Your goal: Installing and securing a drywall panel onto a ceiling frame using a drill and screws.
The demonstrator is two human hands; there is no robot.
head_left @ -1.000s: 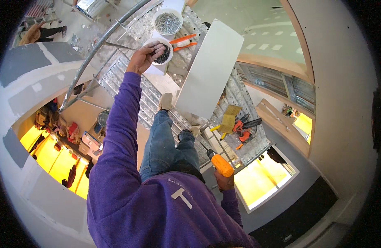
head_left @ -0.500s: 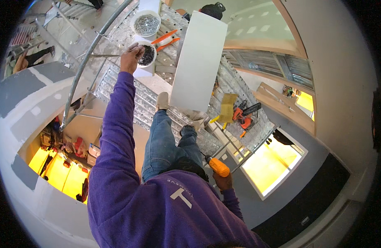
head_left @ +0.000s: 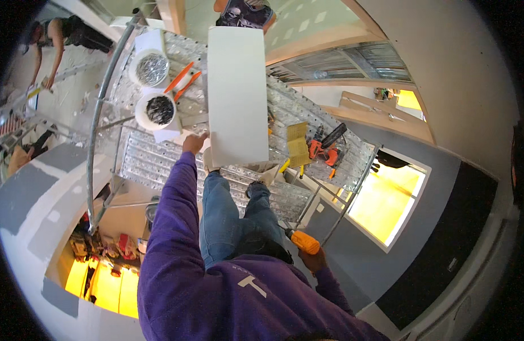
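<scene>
My left hand (head_left: 194, 143) is beside the lower left edge of a white rectangular board (head_left: 238, 99). Its fingers are pressed together, and whatever they may hold is too small to make out. Low on the right, my right hand (head_left: 314, 261) grips an orange and black power screwdriver (head_left: 304, 242), its dark tip pointing up and left. Beyond my left hand stands a white bucket (head_left: 140, 119) with black screws (head_left: 160, 110) in it. Another white bucket (head_left: 138, 69), behind it, contains silvery fasteners (head_left: 153, 69).
Orange-handled snips (head_left: 182, 82) lie by the buckets on the perforated metal scaffold deck (head_left: 154, 153). To the right are a yellowish pad (head_left: 298, 145) and a red-and-black cordless tool (head_left: 323, 150). A bent scaffold rail (head_left: 97, 131) borders the left; co-workers (head_left: 60, 42) are beyond it.
My left hand has left the black-screw bucket and come down toward the board's lower left edge. The view has shifted, and the right hand still holds the power screwdriver.
</scene>
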